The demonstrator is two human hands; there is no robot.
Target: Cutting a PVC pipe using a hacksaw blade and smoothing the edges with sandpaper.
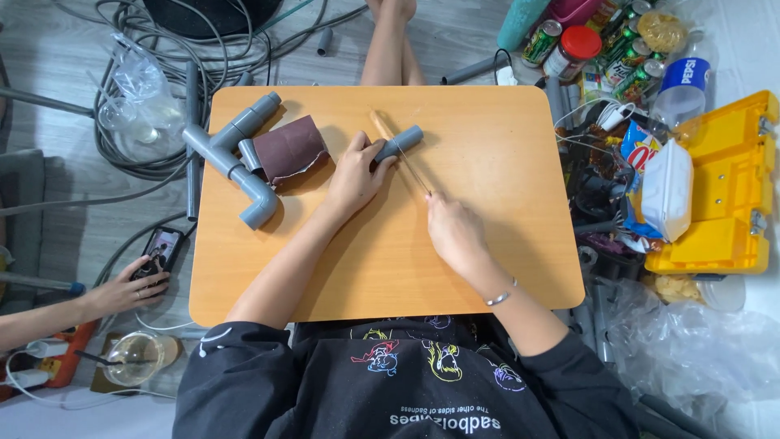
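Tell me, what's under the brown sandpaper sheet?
The sandpaper lies on the wooden table, overlapping part of the grey pipe assembly. Anything else beneath it is hidden.

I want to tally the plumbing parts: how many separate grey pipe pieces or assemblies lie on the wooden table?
2: a jointed pipe assembly at the table's far left, and a short pipe piece held by the left hand. More lie on the floor.

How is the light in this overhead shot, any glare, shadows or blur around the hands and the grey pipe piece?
Head view: soft, even indoor light. Left hand and right hand are sharp, without motion blur, as is the short grey pipe. Faint soft shadows lie on the wooden table beside the arms and under the pipe assembly. Mild glare shows on the plastic bags. Wide-lens distortion bends the edges.
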